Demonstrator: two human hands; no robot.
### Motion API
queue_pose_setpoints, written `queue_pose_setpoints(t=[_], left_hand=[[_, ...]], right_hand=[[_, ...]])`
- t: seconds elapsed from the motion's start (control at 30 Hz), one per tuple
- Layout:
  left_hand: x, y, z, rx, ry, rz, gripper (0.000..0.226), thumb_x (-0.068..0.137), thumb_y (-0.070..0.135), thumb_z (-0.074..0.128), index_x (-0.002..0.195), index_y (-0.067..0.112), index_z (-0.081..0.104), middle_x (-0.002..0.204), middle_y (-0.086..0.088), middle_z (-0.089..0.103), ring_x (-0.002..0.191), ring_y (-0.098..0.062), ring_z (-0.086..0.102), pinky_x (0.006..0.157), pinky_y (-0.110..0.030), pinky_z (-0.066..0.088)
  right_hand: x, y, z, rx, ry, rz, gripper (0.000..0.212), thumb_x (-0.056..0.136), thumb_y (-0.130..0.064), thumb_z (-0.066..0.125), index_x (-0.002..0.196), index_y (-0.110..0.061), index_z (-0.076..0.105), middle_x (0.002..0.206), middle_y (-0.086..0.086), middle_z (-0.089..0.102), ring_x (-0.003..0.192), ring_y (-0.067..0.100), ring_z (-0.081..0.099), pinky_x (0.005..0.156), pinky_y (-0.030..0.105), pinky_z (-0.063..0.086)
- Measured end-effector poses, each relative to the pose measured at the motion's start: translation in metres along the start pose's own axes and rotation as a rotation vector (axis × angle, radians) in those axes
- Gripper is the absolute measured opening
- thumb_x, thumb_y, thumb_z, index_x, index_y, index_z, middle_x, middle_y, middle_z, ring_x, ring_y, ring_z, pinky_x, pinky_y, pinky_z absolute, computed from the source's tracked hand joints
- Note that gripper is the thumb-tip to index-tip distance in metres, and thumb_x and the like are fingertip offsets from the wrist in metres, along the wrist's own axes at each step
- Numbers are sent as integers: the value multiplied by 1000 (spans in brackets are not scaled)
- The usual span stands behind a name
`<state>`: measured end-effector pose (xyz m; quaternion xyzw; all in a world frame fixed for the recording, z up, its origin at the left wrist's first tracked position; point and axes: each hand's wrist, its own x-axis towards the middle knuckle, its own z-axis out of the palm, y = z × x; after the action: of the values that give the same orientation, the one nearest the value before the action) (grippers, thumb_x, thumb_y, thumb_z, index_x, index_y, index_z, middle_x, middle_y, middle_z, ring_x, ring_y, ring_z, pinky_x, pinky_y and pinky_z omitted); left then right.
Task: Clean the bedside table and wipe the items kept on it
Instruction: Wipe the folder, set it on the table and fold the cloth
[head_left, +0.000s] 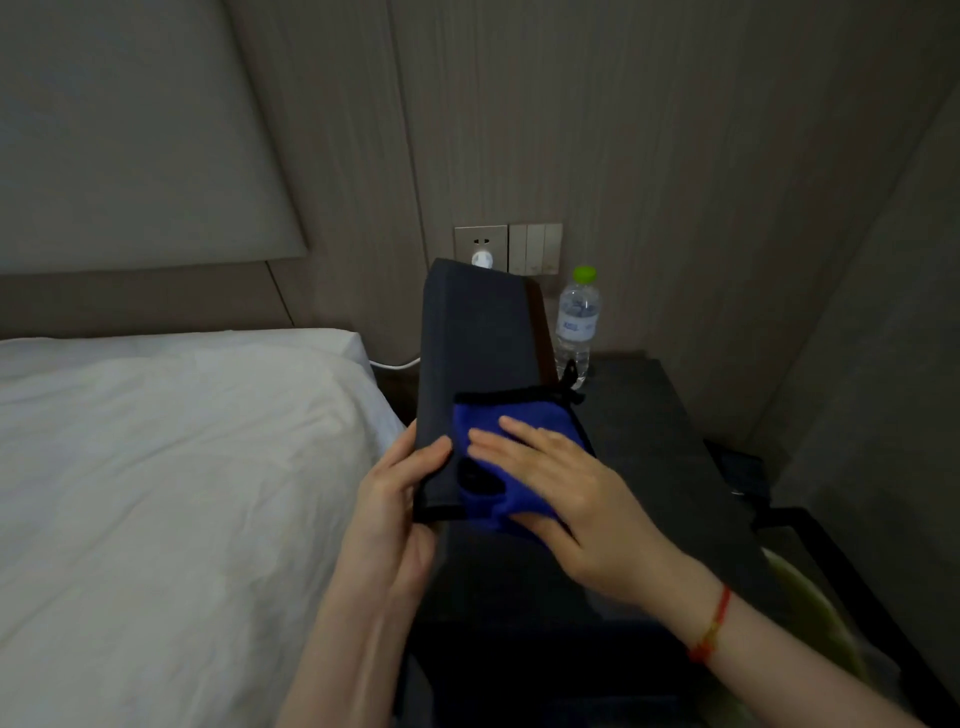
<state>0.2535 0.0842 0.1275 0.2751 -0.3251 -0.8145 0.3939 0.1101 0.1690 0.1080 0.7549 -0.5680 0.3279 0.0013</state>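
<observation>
A dark grey fabric-covered folder (472, 343) is held up above the dark bedside table (660, 426), tilted away from me. My left hand (395, 499) grips the folder's near left corner. My right hand (566, 488) lies flat on a blue cloth with black trim (483, 421), pressing it against the folder's lower face. A clear water bottle with a green cap (577, 322) stands upright at the back of the table, just right of the folder.
A bed with white sheets (171, 478) lies to the left, touching the table side. A wall socket with a white plug (481, 248) and switches (535, 248) sit behind the folder. A black frame (810, 530) and something yellow-green (826, 613) are at the right.
</observation>
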Motion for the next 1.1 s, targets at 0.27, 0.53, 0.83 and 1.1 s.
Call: queue_pose_setpoints(t=[0.27, 0.53, 0.83, 1.1], left_hand=[[1, -19, -1, -37, 11, -30, 57, 68, 6, 58, 125, 13, 58, 119, -13, 66, 107, -26, 64, 88, -36, 54], [22, -10, 1, 529, 171, 2, 66, 86, 14, 61, 145, 18, 33, 146, -8, 41, 129, -18, 46, 101, -29, 40], [31, -12, 63, 850, 315, 198, 32, 87, 40, 58, 75, 10, 60, 67, -4, 61, 63, -18, 58, 61, -28, 47], [32, -15, 36, 592, 272, 149, 24, 90, 8, 49, 66, 11, 51, 59, -5, 49, 55, -18, 50, 53, -28, 40]], right_hand=[[21, 13, -10, 1046, 263, 810, 40, 88, -23, 55, 127, -20, 50, 117, -4, 61, 102, 8, 60, 82, 19, 49], [18, 10, -12, 526, 467, 792, 12, 87, -19, 57, 96, -13, 62, 84, 3, 64, 78, 14, 60, 74, 31, 46], [-4, -28, 13, -304, 108, 450, 64, 73, -12, 72, 131, -2, 45, 103, 12, 67, 81, 24, 68, 66, 33, 56], [-20, -6, 8, 136, 20, 408, 58, 92, -13, 48, 142, -29, 21, 148, -17, 14, 137, -7, 9, 106, 3, 0]])
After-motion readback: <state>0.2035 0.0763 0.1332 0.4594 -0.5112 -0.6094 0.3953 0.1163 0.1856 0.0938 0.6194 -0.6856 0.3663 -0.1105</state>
